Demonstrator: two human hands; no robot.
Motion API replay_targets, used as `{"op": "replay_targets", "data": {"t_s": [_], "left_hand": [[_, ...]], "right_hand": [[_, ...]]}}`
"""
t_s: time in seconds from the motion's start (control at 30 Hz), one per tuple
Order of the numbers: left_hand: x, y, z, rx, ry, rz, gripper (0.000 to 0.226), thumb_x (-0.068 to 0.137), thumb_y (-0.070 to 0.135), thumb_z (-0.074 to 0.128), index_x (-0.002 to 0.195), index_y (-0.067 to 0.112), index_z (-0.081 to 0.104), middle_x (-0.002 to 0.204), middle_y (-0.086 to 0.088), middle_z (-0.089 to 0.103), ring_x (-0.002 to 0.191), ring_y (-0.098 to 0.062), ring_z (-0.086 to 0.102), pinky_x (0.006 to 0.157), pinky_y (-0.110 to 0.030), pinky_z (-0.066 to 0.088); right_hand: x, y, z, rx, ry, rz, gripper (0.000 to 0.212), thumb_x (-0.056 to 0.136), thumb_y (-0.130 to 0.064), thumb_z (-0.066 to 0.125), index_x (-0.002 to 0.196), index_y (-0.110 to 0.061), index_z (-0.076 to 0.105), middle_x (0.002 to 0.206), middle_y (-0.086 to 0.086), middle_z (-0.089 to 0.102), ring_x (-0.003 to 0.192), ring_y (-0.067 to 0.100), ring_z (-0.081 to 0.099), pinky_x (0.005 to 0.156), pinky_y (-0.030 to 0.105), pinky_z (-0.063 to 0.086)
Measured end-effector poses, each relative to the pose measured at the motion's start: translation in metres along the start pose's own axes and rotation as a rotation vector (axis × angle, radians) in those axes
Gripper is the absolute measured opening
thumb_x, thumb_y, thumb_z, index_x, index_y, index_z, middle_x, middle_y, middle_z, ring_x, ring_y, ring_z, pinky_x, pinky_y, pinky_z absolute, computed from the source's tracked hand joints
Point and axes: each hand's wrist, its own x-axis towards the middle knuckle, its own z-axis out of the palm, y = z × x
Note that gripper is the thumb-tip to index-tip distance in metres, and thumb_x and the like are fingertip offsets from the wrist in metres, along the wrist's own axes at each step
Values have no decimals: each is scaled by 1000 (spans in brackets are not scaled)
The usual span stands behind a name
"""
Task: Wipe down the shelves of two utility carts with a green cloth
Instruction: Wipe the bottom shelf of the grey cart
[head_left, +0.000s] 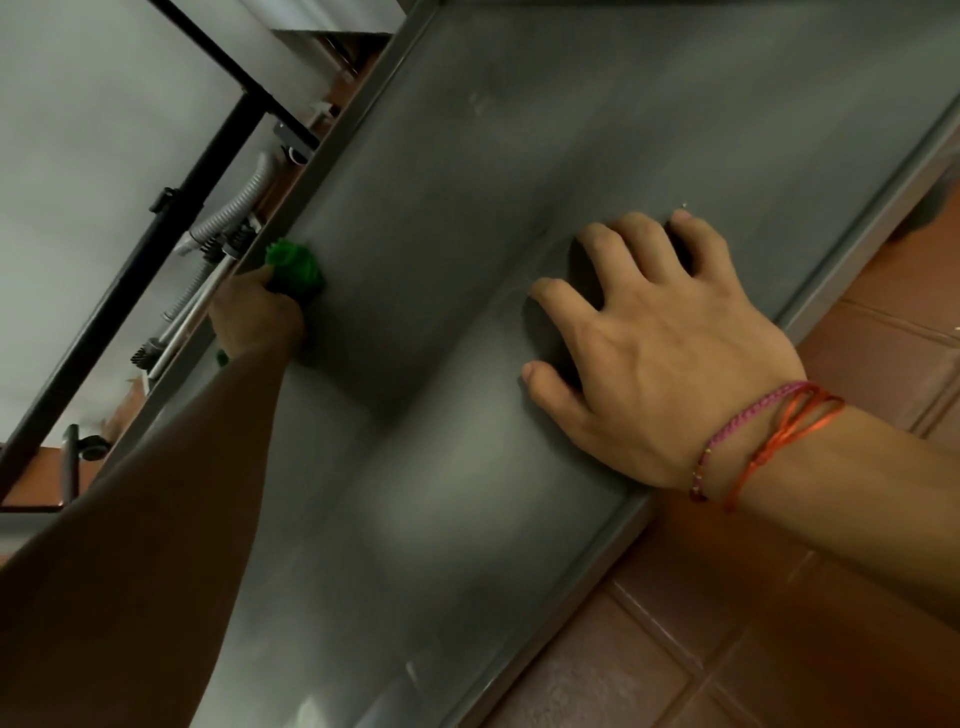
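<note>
Left hand (254, 317) has the green cloth (293, 267) bunched in its fingers, the wad poking out past the fingertips against the far lip of the shelf (519, 130). Right hand (660, 358) is spread flat, holding nothing. I'd flatten that wad and follow the lip.
</note>
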Motion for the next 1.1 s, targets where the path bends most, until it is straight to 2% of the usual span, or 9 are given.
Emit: {"op": "replay_targets", "data": {"t_s": [0.13,0.2,0.3,0.43,0.53,0.6,0.8,0.97,1.1], "left_hand": [[-33,2,-6,-28,31,107,36,97,16,49,132,20,60,128,-15,61,118,-29,56,105,-47,43],[-62,10,-13,1,55,171,35,96,21,50,128,19,63,114,-15,63,105,-29,59,91,-39,45],[-126,26,-25,-6,70,293,29,94,19,58,122,18,68,96,-11,58,93,-30,55,75,-29,34],[-181,35,-33,-87,18,341,31,93,19,61,122,25,69,106,-2,62,98,-22,57,84,-25,39],[-172,36,-29,-132,33,324,34,93,10,58,122,22,69,119,1,64,101,-11,56,84,-11,32],[-155,41,-24,-139,76,326,38,91,1,55,122,17,69,123,-3,65,104,-14,57,85,-3,27],[-47,62,-4,-44,78,267,39,92,1,47,126,10,66,120,-21,64,112,-33,57,100,-34,39],[-13,82,3,-57,70,100,34,98,5,45,127,10,64,127,-14,62,118,-26,56,93,-23,37],[-26,88,-2,-32,84,117,29,98,11,49,122,9,66,123,-13,64,113,-26,58,84,-21,31]], "right_hand": [[-2,0,-1,4,2,0,64,86,-59,26,125,-18,56,135,23,46,130,40,37,113,61,21],[-3,0,-1,8,2,-1,63,86,-59,27,124,-18,56,135,22,45,130,40,37,113,61,21],[-3,0,-1,14,5,-2,62,86,-59,29,124,-18,57,135,23,45,131,41,36,113,61,21],[-4,1,-1,24,6,-7,63,86,-59,29,124,-18,57,136,23,45,132,41,36,113,61,20],[-5,1,-1,28,3,-7,62,86,-59,30,124,-18,58,137,23,44,132,41,36,114,60,20],[-5,1,-1,26,-2,-8,62,86,-58,31,124,-18,58,138,23,44,133,41,35,114,60,20],[-3,1,0,19,10,-4,61,86,-59,30,123,-19,57,138,22,45,133,39,36,114,59,20],[0,1,3,27,29,-2,58,85,-58,33,120,-19,58,136,21,46,131,39,37,114,59,20],[0,2,3,25,47,-6,57,85,-57,35,120,-18,58,135,22,47,130,40,38,113,60,21]]}}
